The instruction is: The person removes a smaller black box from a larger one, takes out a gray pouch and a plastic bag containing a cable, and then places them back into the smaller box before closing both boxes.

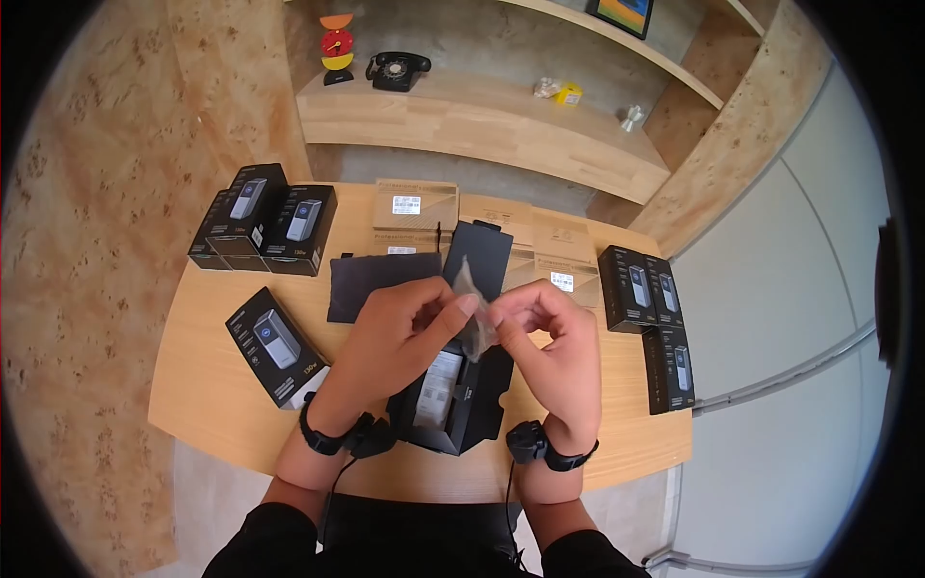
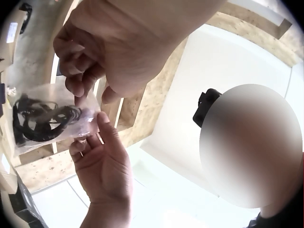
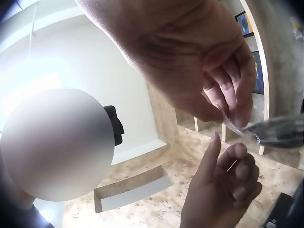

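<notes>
A clear plastic bag (image 1: 472, 332) hangs between both hands over an open black box (image 1: 465, 424); coiled black cable (image 2: 45, 123) shows inside it in the left wrist view. My left hand (image 1: 400, 337), thumb and fingers bent at the bag's edge, pinches it. On the bag's other side, my right hand (image 1: 559, 361) pinches the edge between thumb and fingers, also seen in the right wrist view, where the bag (image 3: 278, 133) extends to the right. A white printed item (image 1: 439, 390) lies in the box.
Black product boxes stand at the table's left (image 1: 301, 226), right (image 1: 667, 356) and nearer left (image 1: 277, 347). Brown cartons (image 1: 416, 202) line the back. A dark flat piece (image 1: 381, 284) lies left of the raised black flap (image 1: 480, 252). Shelves with a telephone (image 1: 397, 70) are behind.
</notes>
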